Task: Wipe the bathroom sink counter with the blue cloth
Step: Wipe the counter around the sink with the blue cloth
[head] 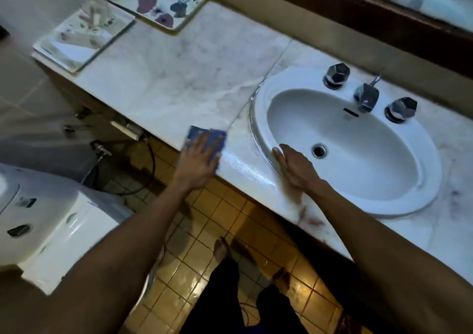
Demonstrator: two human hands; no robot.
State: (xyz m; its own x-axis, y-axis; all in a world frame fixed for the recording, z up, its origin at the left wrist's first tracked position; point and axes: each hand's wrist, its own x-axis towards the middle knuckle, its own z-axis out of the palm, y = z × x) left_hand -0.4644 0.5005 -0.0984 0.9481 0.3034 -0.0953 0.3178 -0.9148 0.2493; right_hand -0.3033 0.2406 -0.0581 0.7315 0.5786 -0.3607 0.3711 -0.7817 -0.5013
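Near the middle of the frame, from the head camera, a blue cloth (207,141) lies flat on the front edge of a pale marble counter (163,77), just left of the white oval sink (258,108). The cloth is folded into a rough rectangle, and its long axis appears to run from lower right to upper left, away from the counter edge. The left hand (198,162) rests on top of it, palm down, fingers spread wide and pressing; the cloth shows beyond the fingertips and along the right of the hand. The right hand (294,166), to the right of centre, lies open and flat on the sink's near rim, holding nothing. A wet sheen marks the counter between the two hands.
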